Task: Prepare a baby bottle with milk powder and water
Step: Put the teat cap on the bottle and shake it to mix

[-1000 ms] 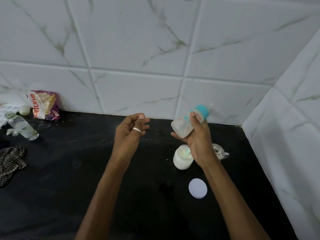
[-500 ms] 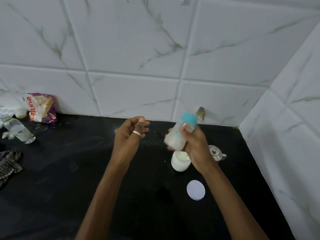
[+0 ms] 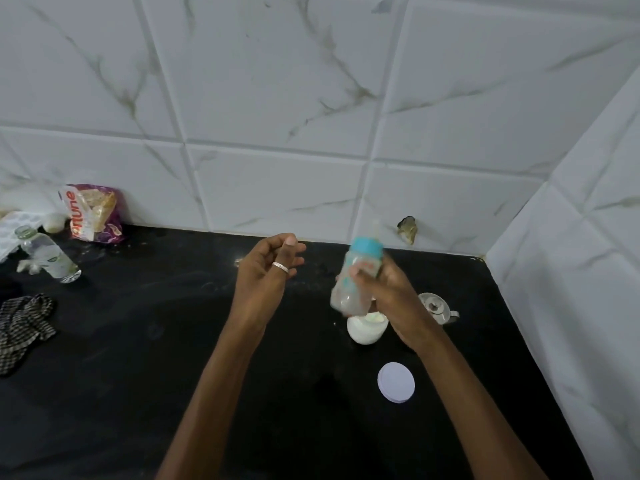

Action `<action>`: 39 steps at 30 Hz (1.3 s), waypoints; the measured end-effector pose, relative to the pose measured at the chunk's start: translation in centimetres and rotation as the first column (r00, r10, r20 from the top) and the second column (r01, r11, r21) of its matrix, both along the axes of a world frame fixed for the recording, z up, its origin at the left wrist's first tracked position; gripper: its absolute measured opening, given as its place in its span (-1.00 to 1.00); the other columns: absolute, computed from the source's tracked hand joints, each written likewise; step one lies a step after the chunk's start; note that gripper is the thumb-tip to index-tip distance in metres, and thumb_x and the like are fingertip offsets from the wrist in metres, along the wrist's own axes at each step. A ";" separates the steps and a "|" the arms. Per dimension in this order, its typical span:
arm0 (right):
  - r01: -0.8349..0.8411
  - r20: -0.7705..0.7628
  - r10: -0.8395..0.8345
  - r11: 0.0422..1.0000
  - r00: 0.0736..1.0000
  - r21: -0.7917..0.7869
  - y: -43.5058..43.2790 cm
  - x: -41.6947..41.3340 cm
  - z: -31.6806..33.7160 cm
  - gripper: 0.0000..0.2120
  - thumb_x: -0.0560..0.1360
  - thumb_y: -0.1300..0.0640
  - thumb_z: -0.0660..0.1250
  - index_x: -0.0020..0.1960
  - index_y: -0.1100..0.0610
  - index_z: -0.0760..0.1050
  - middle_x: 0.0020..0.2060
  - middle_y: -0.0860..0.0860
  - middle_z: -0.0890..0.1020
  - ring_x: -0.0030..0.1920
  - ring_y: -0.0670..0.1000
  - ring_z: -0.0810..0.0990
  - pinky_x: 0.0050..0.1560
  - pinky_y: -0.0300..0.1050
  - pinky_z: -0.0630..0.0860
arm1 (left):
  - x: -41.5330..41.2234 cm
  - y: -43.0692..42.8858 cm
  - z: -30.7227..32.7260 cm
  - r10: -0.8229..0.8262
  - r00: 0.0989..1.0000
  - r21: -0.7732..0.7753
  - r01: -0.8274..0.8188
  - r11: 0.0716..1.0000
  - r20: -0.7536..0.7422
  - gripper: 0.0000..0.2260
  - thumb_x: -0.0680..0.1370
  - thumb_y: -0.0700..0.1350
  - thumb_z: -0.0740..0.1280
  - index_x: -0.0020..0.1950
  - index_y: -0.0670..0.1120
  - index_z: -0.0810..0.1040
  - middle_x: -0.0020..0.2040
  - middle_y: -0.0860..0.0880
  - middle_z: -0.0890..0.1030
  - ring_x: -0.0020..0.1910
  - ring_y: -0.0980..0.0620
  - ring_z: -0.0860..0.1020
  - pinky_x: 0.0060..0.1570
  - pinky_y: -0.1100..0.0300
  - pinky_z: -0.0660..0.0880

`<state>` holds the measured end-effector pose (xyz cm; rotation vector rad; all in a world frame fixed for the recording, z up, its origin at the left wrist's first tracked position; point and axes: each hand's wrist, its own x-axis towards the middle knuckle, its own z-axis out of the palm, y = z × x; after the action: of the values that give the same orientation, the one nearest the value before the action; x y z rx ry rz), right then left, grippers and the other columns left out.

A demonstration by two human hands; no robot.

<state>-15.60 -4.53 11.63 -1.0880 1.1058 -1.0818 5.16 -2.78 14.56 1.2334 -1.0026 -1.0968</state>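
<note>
Far left of the baby bottle [image 3: 358, 277], a checked cloth [image 3: 24, 323], a clear water bottle [image 3: 46, 254] and a snack packet [image 3: 92, 213] are seen on the black tabletop [image 3: 138, 341]. The left hand [image 3: 266, 275] is held empty, fingers loosely curled. The baby bottle, blurred and tilted, is enclosed in the grip of the right hand [image 3: 391, 296]. Partly hidden beneath it are an open white jar [image 3: 365, 329] and a small metal pot [image 3: 437, 306]; nearer lies a white lid [image 3: 396, 382].

My baby bottle [image 3: 356, 278]: teal collar, cloudy body. Countertop [image 3: 138, 358]: black. Wall tiles [image 3: 277, 98]: white, grey-veined. Cloth [image 3: 24, 323]: black-and-white checked. Lid [image 3: 396, 382]: white.
</note>
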 end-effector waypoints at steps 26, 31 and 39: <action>0.050 0.049 -0.051 0.999 0.997 0.012 0.0 -0.7 -0.4 -0.42 0.41 -0.12 0.50 0.35 0.02 0.44 0.24 0.21 0.59 0.25 0.24 0.64 -0.03 0.31 0.68 | 0.1 0.4 0.1 -0.007 1.000 0.001 0.007 1.000 0.008 -0.78 0.66 0.05 0.32 0.21 -0.02 0.61 0.05 0.08 0.74 0.03 0.14 0.70 0.13 0.11 0.62; 0.218 0.281 -0.231 0.973 0.932 0.077 0.0 -0.3 0.4 -0.42 0.50 -0.08 0.45 0.41 0.14 0.39 0.19 0.20 0.59 0.22 0.24 0.65 -0.14 0.19 0.68 | 0.0 0.5 0.0 -0.009 1.000 -0.004 0.009 1.000 0.004 -0.76 0.66 0.05 0.32 0.22 -0.05 0.62 0.05 0.07 0.74 0.04 0.11 0.70 0.12 0.11 0.62; 0.143 0.215 -0.154 0.988 0.964 0.065 0.4 -0.3 0.7 -0.47 0.45 -0.09 0.46 0.33 0.09 0.44 0.14 0.17 0.61 0.14 0.20 0.69 -0.15 0.20 0.69 | -0.1 0.6 0.1 -0.016 1.000 -0.004 0.016 1.000 -0.007 -0.79 0.66 0.03 0.32 0.20 -0.04 0.62 0.05 0.07 0.75 0.04 0.07 0.70 0.13 0.09 0.62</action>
<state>-15.91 -4.17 12.36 -0.8339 1.0427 -1.2555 5.05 -2.22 14.66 1.2191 -1.0103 -1.1102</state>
